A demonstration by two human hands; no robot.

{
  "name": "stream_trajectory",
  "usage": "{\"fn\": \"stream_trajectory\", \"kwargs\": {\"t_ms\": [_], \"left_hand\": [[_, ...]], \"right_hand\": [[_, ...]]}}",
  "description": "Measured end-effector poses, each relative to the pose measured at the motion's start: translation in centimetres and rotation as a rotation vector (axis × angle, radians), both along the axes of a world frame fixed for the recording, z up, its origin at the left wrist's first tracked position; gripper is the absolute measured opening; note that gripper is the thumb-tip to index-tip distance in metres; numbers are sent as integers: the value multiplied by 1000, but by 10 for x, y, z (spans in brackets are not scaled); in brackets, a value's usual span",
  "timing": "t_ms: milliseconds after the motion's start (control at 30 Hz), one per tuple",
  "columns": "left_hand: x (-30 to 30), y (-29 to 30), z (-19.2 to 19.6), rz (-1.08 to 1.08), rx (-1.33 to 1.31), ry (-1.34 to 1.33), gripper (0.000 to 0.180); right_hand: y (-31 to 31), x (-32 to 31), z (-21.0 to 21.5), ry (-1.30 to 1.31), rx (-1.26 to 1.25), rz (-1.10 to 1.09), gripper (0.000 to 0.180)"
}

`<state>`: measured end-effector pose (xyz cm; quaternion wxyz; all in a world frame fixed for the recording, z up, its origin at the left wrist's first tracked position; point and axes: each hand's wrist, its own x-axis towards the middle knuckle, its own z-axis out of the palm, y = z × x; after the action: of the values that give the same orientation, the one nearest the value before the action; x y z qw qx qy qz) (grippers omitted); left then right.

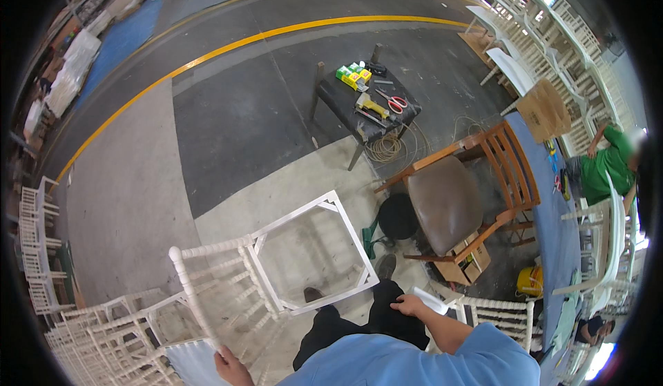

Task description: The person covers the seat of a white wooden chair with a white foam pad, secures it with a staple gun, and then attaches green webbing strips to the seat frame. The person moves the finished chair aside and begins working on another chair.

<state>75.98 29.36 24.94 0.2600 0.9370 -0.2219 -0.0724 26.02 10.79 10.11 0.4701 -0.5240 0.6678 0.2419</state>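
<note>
White chair frame [265, 275], near and left of centre, could tip if a shoe [386, 267] catches its rail; whether the left hand [233, 368] or right hand [410, 306] grips anything, I cannot tell.

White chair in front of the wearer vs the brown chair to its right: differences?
Colour: the white chair is white all over; the brown chair is orange-brown wood with a darker seat.
Seat: the white chair's is an open frame; the brown chair's is filled in.
Back: the white chair has beaded spindles; the brown chair has flat slats.
Shared: both backs are barred, not solid.
</note>
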Motion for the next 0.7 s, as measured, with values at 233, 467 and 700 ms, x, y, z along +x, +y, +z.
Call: {"fn": "stream_trajectory", "kwargs": {"t_ms": [233, 467, 700], "left_hand": [[-79, -34, 29, 58, 43, -683, 46], [-311, -51, -40, -390, 588, 768, 40], [-348, -8, -57, -181, 440, 954, 39]], "right_hand": [[-71, -68, -19, -37, 35, 251, 75], [-169, -142, -25, 24, 249, 389, 81], [-187, -99, 20, -117, 307, 600, 80]]}}
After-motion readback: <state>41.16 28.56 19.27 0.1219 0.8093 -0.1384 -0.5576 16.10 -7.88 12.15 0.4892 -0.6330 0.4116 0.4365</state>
